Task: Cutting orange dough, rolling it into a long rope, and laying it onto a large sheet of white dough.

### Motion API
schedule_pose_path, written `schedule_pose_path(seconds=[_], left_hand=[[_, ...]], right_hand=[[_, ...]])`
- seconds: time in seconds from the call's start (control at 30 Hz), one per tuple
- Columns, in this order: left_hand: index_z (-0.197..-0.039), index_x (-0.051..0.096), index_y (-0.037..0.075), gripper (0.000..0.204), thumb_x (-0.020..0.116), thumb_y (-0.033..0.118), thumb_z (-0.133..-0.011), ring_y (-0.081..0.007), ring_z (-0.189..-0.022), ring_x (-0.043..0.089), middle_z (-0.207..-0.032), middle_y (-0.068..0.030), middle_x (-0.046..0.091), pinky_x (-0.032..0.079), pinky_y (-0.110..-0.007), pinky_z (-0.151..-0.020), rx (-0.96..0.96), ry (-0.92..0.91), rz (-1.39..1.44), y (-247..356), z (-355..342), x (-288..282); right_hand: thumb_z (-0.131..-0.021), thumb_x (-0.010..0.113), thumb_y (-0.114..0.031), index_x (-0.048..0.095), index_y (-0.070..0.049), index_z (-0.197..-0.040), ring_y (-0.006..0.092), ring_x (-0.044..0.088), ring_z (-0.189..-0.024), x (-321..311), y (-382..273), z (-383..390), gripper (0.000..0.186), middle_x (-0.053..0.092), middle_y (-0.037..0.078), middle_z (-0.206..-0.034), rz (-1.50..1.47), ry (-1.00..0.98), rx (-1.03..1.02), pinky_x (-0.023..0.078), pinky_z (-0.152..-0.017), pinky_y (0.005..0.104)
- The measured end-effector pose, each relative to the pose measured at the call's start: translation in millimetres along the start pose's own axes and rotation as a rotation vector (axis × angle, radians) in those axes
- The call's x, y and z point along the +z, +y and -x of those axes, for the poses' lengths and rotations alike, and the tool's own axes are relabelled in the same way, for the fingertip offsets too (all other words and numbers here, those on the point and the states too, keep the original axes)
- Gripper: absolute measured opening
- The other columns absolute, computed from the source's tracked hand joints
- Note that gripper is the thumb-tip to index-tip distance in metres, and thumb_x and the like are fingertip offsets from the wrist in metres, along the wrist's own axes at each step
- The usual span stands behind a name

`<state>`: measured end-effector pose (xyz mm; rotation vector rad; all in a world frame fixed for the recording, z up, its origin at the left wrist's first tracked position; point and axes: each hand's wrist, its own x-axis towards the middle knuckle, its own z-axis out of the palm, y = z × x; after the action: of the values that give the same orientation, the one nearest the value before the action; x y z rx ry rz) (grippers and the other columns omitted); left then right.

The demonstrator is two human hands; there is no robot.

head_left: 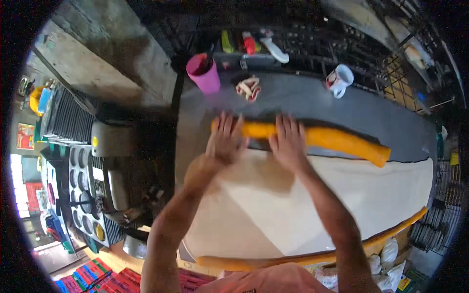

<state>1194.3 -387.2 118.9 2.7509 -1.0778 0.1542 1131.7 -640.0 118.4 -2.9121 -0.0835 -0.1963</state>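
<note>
A long orange roll (337, 139), dough by its look, lies across the far part of the dark tabletop. My left hand (225, 142) rests flat on its left end, fingers stretched forward. Over the roll's middle lies my right hand (289, 141), palm down with the fingers out. Nearer me a wide pale sheet (337, 195), seemingly rolled-out dough, covers much of the table, its far edge beside the roll. A second, thinner orange strip (234, 262) runs along the sheet's near edge, partly hidden behind my right forearm.
Beyond the roll stand a pink cup (205, 78) and a white mug (339, 80), with a crumpled cloth-like bundle (248, 89) between them. Racks line the back. At left are a muffin tin (83, 185) and stacked trays (68, 115); red crates (112, 281) sit low left.
</note>
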Motion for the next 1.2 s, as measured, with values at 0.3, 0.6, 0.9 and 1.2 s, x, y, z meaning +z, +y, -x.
schedule_pose_path(seconds=[0.3,0.6,0.9,1.2], left_hand=[[-0.163,0.046,0.008,0.066,0.049,0.046,-0.11,-0.0593,-0.153,0.033,-0.165,-0.0391,0.036,0.021,-0.065,-0.13,-0.164,0.138,-0.304,-17,-40,25],[-0.169,0.035,0.011,0.074,0.061,0.038,-0.106,-0.0608,-0.154,0.028,-0.167,-0.0356,0.031,0.022,-0.068,-0.128,-0.034,-0.175,-0.003,31,55,-30],[-0.168,0.037,0.01,0.063,0.055,0.03,-0.111,-0.0559,-0.155,0.032,-0.167,-0.0297,0.039,0.029,-0.067,-0.125,-0.135,0.186,-0.194,-39,-51,27],[-0.169,0.034,0.006,0.078,0.066,0.038,-0.105,-0.0533,-0.162,0.016,-0.176,-0.0247,0.024,0.013,-0.07,-0.13,-0.186,-0.214,0.007,143,34,6]], right_hand=[[-0.106,0.056,-0.044,0.041,-0.005,-0.163,0.051,0.034,-0.155,2,-49,-46,0.071,0.037,0.024,-0.17,0.04,0.142,0.04,0.02,-0.123,0.0747],[-0.105,0.058,-0.037,0.039,-0.002,-0.164,0.0493,0.031,-0.158,1,-31,69,0.071,0.039,0.033,-0.165,-0.077,-0.029,-0.069,0.014,-0.13,0.0674],[-0.109,0.046,-0.045,0.044,-0.003,-0.162,0.0478,0.037,-0.155,1,11,-68,0.067,0.044,0.026,-0.166,0.014,0.198,0.095,0.022,-0.125,0.0713],[-0.104,0.06,-0.033,0.047,-0.007,-0.161,0.0397,0.037,-0.158,-61,94,107,0.064,0.041,0.026,-0.167,-0.139,0.016,-0.171,0.021,-0.128,0.0655]])
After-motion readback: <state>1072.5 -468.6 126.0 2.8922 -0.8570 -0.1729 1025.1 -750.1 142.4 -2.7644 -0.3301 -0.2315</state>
